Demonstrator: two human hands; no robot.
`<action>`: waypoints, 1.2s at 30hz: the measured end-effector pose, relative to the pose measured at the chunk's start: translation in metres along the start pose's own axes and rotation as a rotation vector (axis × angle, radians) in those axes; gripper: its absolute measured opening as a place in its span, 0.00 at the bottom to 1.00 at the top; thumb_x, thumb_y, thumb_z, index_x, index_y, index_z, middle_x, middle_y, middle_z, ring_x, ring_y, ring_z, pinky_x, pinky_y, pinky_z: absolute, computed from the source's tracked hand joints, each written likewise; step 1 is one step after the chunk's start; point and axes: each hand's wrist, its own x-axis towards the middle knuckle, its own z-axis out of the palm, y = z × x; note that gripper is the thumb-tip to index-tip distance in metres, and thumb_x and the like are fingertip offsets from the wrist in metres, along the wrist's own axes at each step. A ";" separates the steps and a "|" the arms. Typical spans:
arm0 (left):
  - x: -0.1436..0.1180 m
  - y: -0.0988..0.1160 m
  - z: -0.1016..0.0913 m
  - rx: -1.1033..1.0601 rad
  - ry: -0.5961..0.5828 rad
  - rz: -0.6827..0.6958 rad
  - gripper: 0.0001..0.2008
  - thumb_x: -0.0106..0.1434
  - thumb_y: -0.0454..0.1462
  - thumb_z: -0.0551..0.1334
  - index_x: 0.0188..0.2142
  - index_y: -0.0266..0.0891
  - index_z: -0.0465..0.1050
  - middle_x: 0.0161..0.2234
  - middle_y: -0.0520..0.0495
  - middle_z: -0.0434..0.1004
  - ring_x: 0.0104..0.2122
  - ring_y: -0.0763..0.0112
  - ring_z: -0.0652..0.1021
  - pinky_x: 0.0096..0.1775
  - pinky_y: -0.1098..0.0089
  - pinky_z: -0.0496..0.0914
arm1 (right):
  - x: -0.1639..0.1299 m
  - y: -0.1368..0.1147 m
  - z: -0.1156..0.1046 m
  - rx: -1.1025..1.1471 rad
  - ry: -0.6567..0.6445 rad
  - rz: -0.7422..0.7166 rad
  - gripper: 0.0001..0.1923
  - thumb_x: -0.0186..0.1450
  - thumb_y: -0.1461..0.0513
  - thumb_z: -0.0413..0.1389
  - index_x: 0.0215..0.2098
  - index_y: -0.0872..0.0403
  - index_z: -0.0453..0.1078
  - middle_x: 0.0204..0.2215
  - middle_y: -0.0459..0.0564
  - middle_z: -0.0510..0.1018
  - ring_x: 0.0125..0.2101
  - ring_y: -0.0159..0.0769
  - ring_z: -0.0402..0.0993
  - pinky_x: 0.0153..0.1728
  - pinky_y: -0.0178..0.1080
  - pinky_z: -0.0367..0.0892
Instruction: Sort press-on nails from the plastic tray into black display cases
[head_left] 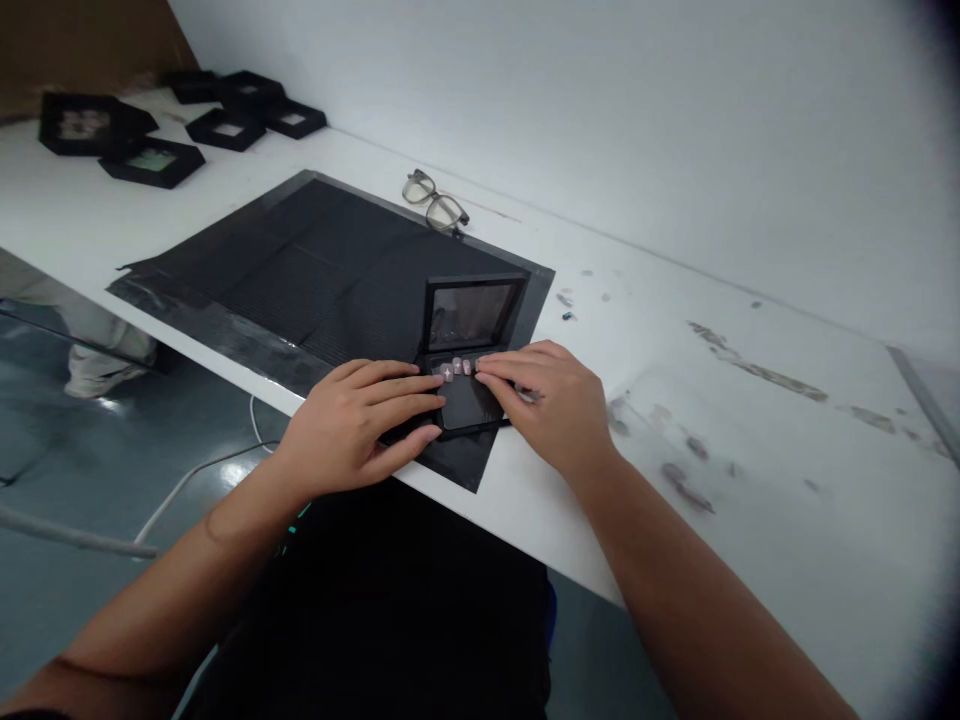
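A black hinged box [471,408] with a windowed lid [474,316] stands open at the right end of the black mat. Several pinkish press-on nails [457,367] sit in a row along the back of its inner panel; the leftmost bears a white star-like mark. My left hand [367,418] lies with fingers stretched out over the box's left side, fingertips near the leftmost nail. At the right end of the row, my right hand [551,395] has thumb and fingers pinched together on a press-on nail, which the fingertips mostly hide.
The black mat [322,270] covers part of the white table [570,510]. Eyeglasses [436,203] lie behind it. Several black hexagonal boxes [154,162] stand at the far left. Small bits and stains mark the tabletop at right. Below left are a cable [187,475] and another person's shoe [101,370].
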 end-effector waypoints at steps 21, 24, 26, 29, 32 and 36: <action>0.003 0.002 -0.002 0.090 -0.104 0.033 0.25 0.71 0.49 0.57 0.63 0.44 0.67 0.64 0.50 0.69 0.68 0.53 0.62 0.61 0.53 0.65 | -0.010 -0.011 -0.010 -0.028 -0.107 -0.040 0.22 0.65 0.69 0.48 0.50 0.52 0.79 0.49 0.48 0.81 0.49 0.43 0.75 0.46 0.46 0.77; 0.003 0.002 -0.002 0.094 -0.100 0.011 0.25 0.71 0.50 0.57 0.62 0.44 0.68 0.63 0.49 0.70 0.67 0.52 0.65 0.60 0.53 0.66 | -0.011 -0.012 -0.010 -0.030 -0.098 -0.031 0.23 0.64 0.70 0.48 0.51 0.54 0.78 0.49 0.50 0.81 0.49 0.43 0.75 0.47 0.46 0.76; 0.004 0.002 -0.002 0.096 -0.098 0.008 0.25 0.71 0.50 0.57 0.62 0.44 0.68 0.63 0.49 0.71 0.66 0.52 0.65 0.59 0.53 0.67 | -0.011 -0.013 -0.011 -0.033 -0.091 -0.017 0.23 0.64 0.70 0.48 0.52 0.54 0.77 0.49 0.51 0.81 0.49 0.43 0.76 0.47 0.46 0.76; 0.004 0.002 -0.003 0.089 -0.096 -0.006 0.25 0.70 0.49 0.58 0.62 0.44 0.68 0.62 0.48 0.71 0.66 0.51 0.65 0.60 0.53 0.66 | -0.011 -0.013 -0.013 -0.037 -0.088 0.006 0.23 0.63 0.70 0.49 0.51 0.53 0.77 0.48 0.50 0.81 0.48 0.44 0.76 0.45 0.46 0.77; 0.004 0.003 -0.002 0.074 -0.084 -0.012 0.24 0.69 0.49 0.59 0.62 0.44 0.69 0.61 0.46 0.72 0.65 0.51 0.66 0.61 0.52 0.66 | -0.011 -0.013 -0.014 -0.037 -0.102 0.016 0.21 0.64 0.70 0.50 0.50 0.52 0.78 0.48 0.50 0.81 0.48 0.44 0.76 0.44 0.46 0.77; 0.003 0.002 -0.001 0.074 -0.078 -0.019 0.24 0.70 0.49 0.59 0.61 0.45 0.69 0.61 0.47 0.73 0.65 0.51 0.66 0.60 0.53 0.66 | -0.011 -0.014 -0.014 -0.038 -0.123 0.002 0.21 0.64 0.70 0.50 0.51 0.53 0.77 0.48 0.51 0.81 0.48 0.44 0.75 0.45 0.46 0.76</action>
